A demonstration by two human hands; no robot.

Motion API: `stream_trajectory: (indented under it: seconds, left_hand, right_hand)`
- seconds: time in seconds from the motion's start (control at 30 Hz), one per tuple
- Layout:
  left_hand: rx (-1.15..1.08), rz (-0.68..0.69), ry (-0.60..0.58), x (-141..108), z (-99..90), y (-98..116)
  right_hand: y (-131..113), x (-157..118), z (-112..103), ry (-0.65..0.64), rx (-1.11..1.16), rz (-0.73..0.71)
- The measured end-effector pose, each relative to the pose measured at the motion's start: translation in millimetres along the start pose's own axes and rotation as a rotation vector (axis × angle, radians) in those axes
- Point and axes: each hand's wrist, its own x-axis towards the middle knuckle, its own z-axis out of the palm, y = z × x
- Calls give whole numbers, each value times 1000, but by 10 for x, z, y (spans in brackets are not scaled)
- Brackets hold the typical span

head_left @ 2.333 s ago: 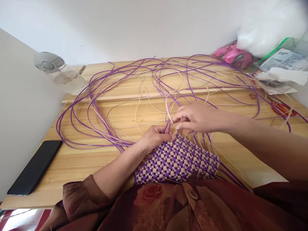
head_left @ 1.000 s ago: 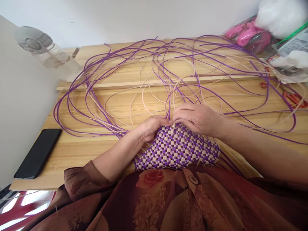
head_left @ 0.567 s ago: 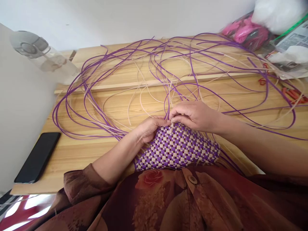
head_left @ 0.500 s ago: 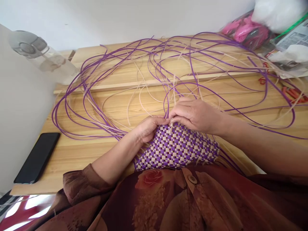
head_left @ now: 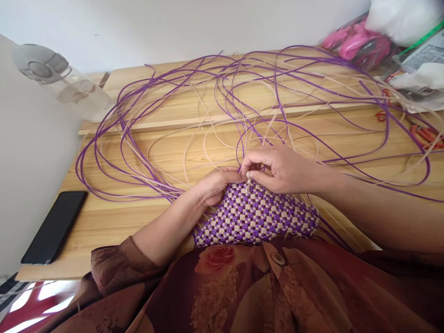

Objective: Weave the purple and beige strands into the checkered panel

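A woven piece [head_left: 258,212] in purple and cream checks rests against my body at the table's front. My left hand [head_left: 218,185] grips its upper left edge, thumb on top and fingers mostly hidden beneath. At that same edge my right hand [head_left: 277,169] pinches a cream strip [head_left: 249,178] between thumb and forefinger; the strip is bent into a small loop there. Long purple and cream strips [head_left: 126,134] run out from the weave and curl across the table. What the right hand's other fingers touch is hidden.
A black phone [head_left: 54,226] lies at the left on the wooden table [head_left: 114,219]. Behind it stands a bottle with a grey lid [head_left: 41,64]. Orange-handled tools [head_left: 425,134] lie at the right. Farther back are a bagged pink bundle [head_left: 364,44] and a white bag [head_left: 405,21].
My right hand has shifted slightly, its fingers curling lower over the edge. The cream strip that stood upright now forms a small loop at my fingertips. My left hand keeps its place.
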Motion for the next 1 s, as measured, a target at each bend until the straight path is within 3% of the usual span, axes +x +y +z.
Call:
stream_trajectory:
  seconds: [0.17, 0.33, 0.5, 0.63, 0.77, 1.0]
  left_hand:
    - [-18, 24, -2, -4, -4, 8]
    - [-36, -1, -15, -9, -4, 11]
    - [-33, 22, -32, -4, 4, 4]
    - [-15, 47, -23, 2, 6, -2]
    - [-7, 60, -11, 6, -10, -8]
    - [10, 79, -12, -3, -5, -10]
  right_hand:
    - [2, -11, 17, 15, -38, 83]
    - [38, -21, -128, -61, -180, 8]
    - [-63, 9, -217, -150, -213, 160]
    - [-114, 120, -269, -282, -367, 234]
    - [-111, 256, -293, -481, -326, 325]
    - [-36, 242, -275, -405, -120, 373]
